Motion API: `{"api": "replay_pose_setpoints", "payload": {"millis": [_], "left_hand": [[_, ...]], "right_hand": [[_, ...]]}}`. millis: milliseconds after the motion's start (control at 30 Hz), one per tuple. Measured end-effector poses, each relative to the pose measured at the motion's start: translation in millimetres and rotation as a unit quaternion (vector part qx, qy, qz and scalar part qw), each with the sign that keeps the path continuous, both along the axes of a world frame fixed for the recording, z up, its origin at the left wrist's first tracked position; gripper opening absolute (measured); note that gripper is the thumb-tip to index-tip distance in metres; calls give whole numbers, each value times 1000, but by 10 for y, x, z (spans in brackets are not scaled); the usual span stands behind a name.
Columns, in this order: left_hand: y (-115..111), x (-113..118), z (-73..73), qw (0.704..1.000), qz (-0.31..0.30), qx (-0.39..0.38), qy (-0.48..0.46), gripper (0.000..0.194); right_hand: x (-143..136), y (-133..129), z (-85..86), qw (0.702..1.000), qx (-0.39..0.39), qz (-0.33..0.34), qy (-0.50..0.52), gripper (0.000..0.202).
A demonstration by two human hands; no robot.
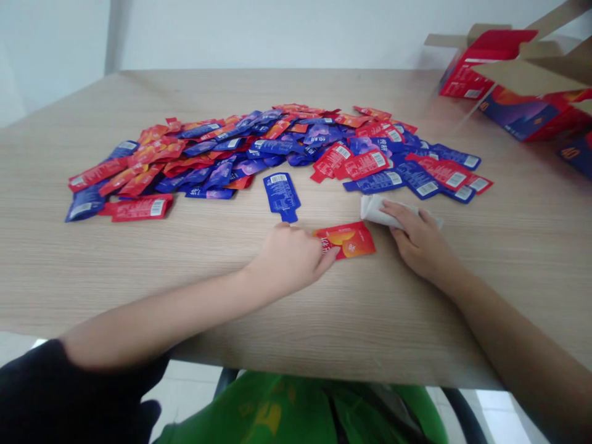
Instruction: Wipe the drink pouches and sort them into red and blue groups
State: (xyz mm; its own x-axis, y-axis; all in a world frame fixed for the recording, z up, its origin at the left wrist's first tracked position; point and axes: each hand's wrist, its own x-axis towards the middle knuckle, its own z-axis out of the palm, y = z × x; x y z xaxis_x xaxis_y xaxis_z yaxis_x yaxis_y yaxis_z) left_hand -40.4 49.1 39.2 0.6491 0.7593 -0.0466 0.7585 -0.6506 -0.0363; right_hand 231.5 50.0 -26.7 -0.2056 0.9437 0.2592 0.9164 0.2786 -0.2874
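My left hand (293,256) is closed on the left end of a red sachet (355,240) with orange fruit printed on it, which lies on the table in front of me. Under the fingers of my right hand (419,237) is a folded white tissue (377,211), gripped just right of and beyond the sachet. A single blue sachet (282,192), barcode side up, lies just past my left hand with its narrow neck toward me. Farther back spreads a wide heap of red and blue sachets (222,151), some overlapping at the right.
At the back right stand open cartons, a red one (485,61) and a blue-and-red one (518,114), flaps spread. Another blue box (578,154) is cut off at the right edge. The wooden table's (346,333) front edge is close to my body.
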Motion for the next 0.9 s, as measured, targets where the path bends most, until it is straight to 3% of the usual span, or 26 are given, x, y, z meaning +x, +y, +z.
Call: {"api": "replay_pose_setpoints", "payload": {"millis": [133, 233, 300, 400, 467, 500, 600, 700, 800, 900], "left_hand": [[208, 64, -109, 999, 8, 10, -39, 47], [293, 148, -263, 999, 13, 3, -44, 63], [323, 184, -297, 999, 2, -17, -51, 63], [312, 193, -228, 996, -31, -22, -86, 35], [258, 185, -170, 996, -46, 20, -80, 16], [217, 182, -160, 996, -55, 45, -60, 15], [55, 182, -218, 992, -93, 80, 13, 28], [-109, 174, -295, 994, -80, 57, 38, 43], [-205, 94, -245, 998, -62, 25, 23, 68], [-222, -84, -170, 997, -76, 8, 1, 68]], "right_hand": [[130, 31, -27, 999, -1, 23, -36, 50], [83, 16, -6, 997, -2, 29, -65, 49], [54, 7, 14, 997, -2, 30, -72, 50], [48, -9, 36, 997, -7, 24, -72, 51], [56, -21, 39, 997, -11, 15, -70, 50], [60, -26, 37, 997, -13, 10, -70, 50], [65, -35, 29, 997, -20, -3, -71, 50], [56, -37, 30, 997, -23, -8, -78, 51], [41, -42, 38, 997, -17, -8, -81, 51], [36, -43, 36, 997, -9, -11, -71, 53]]}}
